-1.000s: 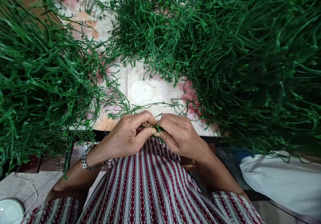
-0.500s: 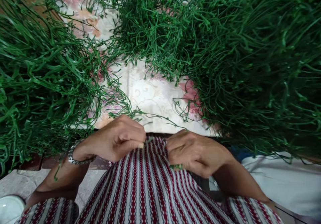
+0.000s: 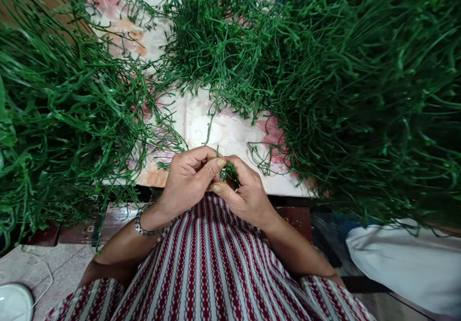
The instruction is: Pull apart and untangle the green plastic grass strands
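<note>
In front of my striped clothing, my left hand point(image 3: 189, 182) and my right hand point(image 3: 248, 194) meet at their fingertips, over the near edge of the table. A thin green stem point(image 3: 217, 151) pokes up between the left thumb and forefinger. Within the curl of my right fingers shows a small tangle of green stems point(image 3: 228, 171), partly hidden. The left hand is closed in a pinch, and the right thumb and fingers close around the stems too. Just beyond the hands, one long loose stem point(image 3: 209, 125) lies on the floral tablecloth point(image 3: 234, 134).
Heaps of green plant-like stems surround me: a left heap point(image 3: 72, 114), a middle bunch point(image 3: 216, 38) and a large right heap point(image 3: 370, 100). A wooden board point(image 3: 46, 4) is at upper left. A white round object point(image 3: 14, 302) and a white cloth point(image 3: 399, 268) lie low.
My hands were apart and lower, with a stem stretched near them. They have come together and up, pinching at one spot. A loose stem now lies beyond them.
</note>
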Tool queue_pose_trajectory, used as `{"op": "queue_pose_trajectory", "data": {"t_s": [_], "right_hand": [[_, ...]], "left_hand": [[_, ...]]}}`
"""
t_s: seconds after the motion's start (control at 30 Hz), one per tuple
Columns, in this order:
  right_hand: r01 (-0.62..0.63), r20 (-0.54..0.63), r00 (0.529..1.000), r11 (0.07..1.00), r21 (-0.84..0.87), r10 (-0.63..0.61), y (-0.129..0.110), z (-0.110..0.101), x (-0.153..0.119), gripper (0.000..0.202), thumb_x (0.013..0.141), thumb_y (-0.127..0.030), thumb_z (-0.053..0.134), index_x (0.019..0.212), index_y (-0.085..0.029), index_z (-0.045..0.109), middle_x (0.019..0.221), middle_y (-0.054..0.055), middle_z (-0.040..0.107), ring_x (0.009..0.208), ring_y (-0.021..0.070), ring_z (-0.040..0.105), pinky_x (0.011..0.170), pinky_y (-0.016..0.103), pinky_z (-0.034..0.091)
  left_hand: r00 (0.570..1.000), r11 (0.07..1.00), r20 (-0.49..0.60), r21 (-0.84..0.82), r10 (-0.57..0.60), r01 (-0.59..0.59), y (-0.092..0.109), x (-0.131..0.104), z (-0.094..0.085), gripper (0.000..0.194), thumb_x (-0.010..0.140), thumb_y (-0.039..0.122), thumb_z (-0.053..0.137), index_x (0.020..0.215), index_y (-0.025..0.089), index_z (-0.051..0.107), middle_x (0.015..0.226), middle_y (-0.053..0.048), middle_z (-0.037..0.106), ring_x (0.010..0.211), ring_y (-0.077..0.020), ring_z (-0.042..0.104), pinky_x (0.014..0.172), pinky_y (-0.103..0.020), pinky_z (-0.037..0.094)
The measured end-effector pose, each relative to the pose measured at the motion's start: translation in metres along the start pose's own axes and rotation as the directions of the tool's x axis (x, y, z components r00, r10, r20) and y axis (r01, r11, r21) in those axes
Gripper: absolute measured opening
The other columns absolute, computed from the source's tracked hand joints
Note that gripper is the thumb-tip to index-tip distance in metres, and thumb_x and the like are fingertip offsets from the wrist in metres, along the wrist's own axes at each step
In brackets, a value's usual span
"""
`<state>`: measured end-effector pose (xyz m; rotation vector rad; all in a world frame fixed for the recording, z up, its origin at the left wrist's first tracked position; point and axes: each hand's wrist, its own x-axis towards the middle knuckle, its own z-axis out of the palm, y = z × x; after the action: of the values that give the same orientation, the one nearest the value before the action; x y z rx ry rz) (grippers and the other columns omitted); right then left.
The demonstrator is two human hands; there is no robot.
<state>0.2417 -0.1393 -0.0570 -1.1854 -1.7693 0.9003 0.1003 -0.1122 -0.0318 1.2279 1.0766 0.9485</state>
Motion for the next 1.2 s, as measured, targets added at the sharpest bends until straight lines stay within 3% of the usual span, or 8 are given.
{"op": "queue_pose_trajectory", "data": {"t_s": [0.13,0.23,0.53,0.7,0.8,1.0,1.1,1.2], "right_hand": [[0.000,-0.041,0.999,1.000,0.003,0.001,0.003,0.005,-0.002,0.011,0.084,-0.027,0.054,0.082,-0.018,0.048,0.070,-0.003,0.048,0.063,0.0091,0.046,0.060,0.022,0.038],[0.035,0.018,0.999,0.999,-0.010,-0.035,0.003,0.004,-0.003,0.021,0.086,-0.024,0.048,0.068,-0.018,0.040,0.063,-0.004,0.039,0.058,0.0081,0.040,0.055,0.022,0.033],[0.224,0.040,0.974,0.973,-0.054,-0.222,-0.009,-0.011,-0.010,0.022,0.085,-0.017,0.044,0.064,-0.018,0.038,0.060,-0.002,0.036,0.055,0.0091,0.036,0.051,0.024,0.028],[0.363,0.118,0.926,0.932,-0.014,-0.359,-0.010,-0.019,-0.013,0.019,0.084,-0.020,0.045,0.065,-0.018,0.042,0.059,0.000,0.045,0.057,0.0113,0.042,0.057,0.027,0.034],[0.305,0.069,0.951,0.951,-0.060,-0.301,-0.008,-0.024,-0.010,0.010,0.084,-0.018,0.045,0.075,-0.017,0.047,0.074,0.005,0.057,0.076,0.0161,0.053,0.072,0.032,0.041],[0.056,-0.033,0.997,0.983,-0.175,-0.063,-0.010,-0.009,0.000,0.011,0.088,-0.021,0.045,0.094,-0.016,0.052,0.077,0.002,0.060,0.063,0.0102,0.055,0.061,0.022,0.043],[0.070,-0.001,0.997,0.966,-0.249,-0.073,-0.009,0.007,0.005,0.026,0.084,-0.032,0.052,0.104,-0.015,0.051,0.084,0.005,0.062,0.071,0.0137,0.058,0.065,0.024,0.046],[0.101,0.016,0.995,0.945,-0.311,-0.101,-0.004,0.012,0.007,0.013,0.084,-0.025,0.050,0.091,-0.014,0.054,0.076,0.005,0.061,0.070,0.0149,0.058,0.064,0.026,0.046]], "left_hand": [[1.000,0.994,0.007,-0.106,-0.015,0.015,-0.006,-0.001,0.000,0.018,0.076,0.028,0.062,0.065,0.015,0.059,0.052,0.004,0.047,0.042,-0.0033,0.035,0.038,-0.014,0.029],[1.000,0.990,0.004,-0.140,0.029,-0.028,-0.011,-0.002,0.000,0.018,0.077,0.027,0.062,0.064,0.014,0.058,0.055,0.003,0.047,0.046,-0.0037,0.035,0.041,-0.015,0.029],[0.978,0.980,-0.071,0.051,0.195,-0.192,-0.002,-0.001,0.003,0.021,0.078,0.028,0.060,0.061,0.016,0.055,0.059,0.001,0.053,0.055,-0.0090,0.044,0.049,-0.022,0.034],[0.919,0.958,-0.271,0.104,0.286,-0.267,0.003,0.009,-0.008,0.016,0.078,0.025,0.059,0.065,0.018,0.056,0.060,0.003,0.053,0.048,-0.0069,0.038,0.045,-0.022,0.030],[0.965,0.973,-0.124,0.037,0.231,-0.228,0.004,0.011,-0.009,0.017,0.075,0.026,0.063,0.063,0.016,0.057,0.061,0.001,0.054,0.051,-0.0071,0.041,0.046,-0.022,0.031],[0.978,0.966,-0.120,-0.173,0.173,-0.192,0.006,0.015,-0.002,0.017,0.076,0.027,0.063,0.064,0.016,0.058,0.063,0.000,0.057,0.059,-0.0093,0.052,0.056,-0.022,0.041],[0.978,0.963,-0.141,-0.202,0.151,-0.178,0.008,0.015,0.001,0.018,0.076,0.029,0.062,0.065,0.017,0.057,0.065,0.000,0.058,0.063,-0.0104,0.053,0.059,-0.023,0.044],[0.986,0.975,-0.065,-0.148,0.155,-0.164,0.013,0.013,-0.001,0.015,0.078,0.030,0.060,0.070,0.017,0.061,0.068,-0.001,0.061,0.064,-0.0113,0.055,0.063,-0.024,0.046]]}}
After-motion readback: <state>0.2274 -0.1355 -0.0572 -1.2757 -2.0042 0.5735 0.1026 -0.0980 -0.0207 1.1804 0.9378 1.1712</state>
